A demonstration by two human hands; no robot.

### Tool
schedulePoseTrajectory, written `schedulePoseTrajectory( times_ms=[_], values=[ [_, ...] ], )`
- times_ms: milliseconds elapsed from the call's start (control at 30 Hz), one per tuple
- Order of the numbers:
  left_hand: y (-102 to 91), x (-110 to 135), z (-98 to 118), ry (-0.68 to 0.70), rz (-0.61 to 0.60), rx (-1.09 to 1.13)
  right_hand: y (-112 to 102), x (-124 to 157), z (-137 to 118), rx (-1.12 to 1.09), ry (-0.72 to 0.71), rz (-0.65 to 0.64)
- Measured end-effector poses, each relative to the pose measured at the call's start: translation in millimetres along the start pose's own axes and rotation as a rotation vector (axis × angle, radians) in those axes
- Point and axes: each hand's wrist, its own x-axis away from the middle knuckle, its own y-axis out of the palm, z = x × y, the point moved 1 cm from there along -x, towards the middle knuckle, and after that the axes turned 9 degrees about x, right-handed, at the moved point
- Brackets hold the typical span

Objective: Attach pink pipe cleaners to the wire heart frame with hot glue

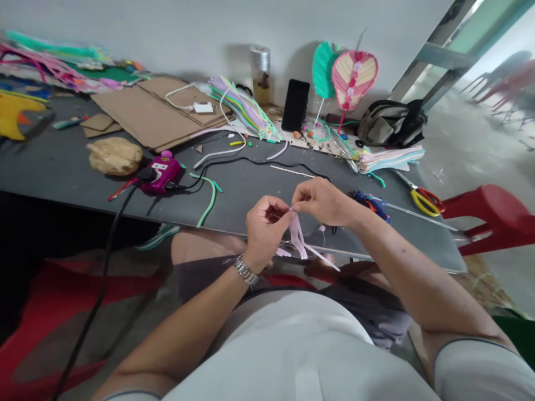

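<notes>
Above the front edge of the table, my left hand (267, 231) and my right hand (321, 201) meet fingertip to fingertip. Both are closed in a pinch on the top of a bunch of pale pink pipe cleaners (297, 239). Their loose ends hang down, one long end slanting to the right. My fingers hide the spot where the stems come together. A green pipe cleaner (208, 201) lies on the table left of my left hand. Beside my right forearm is a blue tool (371, 204), partly covered by the arm.
On the grey table (246, 189) are a purple power socket (161, 172), a stone-like lump (115, 156), cardboard (161, 114), a pipe cleaner bundle (246, 108), a phone (296, 104) and scissors (426, 200). Two leaf-shaped crafts (355, 81) stand at the wall. A red stool (497, 217) is at right.
</notes>
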Motion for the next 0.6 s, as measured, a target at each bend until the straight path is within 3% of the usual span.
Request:
schedulePoseTrajectory(
  times_ms=[200,400,600],
  values=[
    [-1.1,-4,-5,0.001,-0.039,-0.083,3,-8,12,-0.097,0.022,-0.121],
    [2.4,-8,-5,-0.069,-0.05,-0.039,3,-10,11,0.016,0.105,-0.085],
    [2.5,-11,1,-0.106,-0.064,-0.019,4,-8,7,0.105,0.067,-0.055]
  ],
)
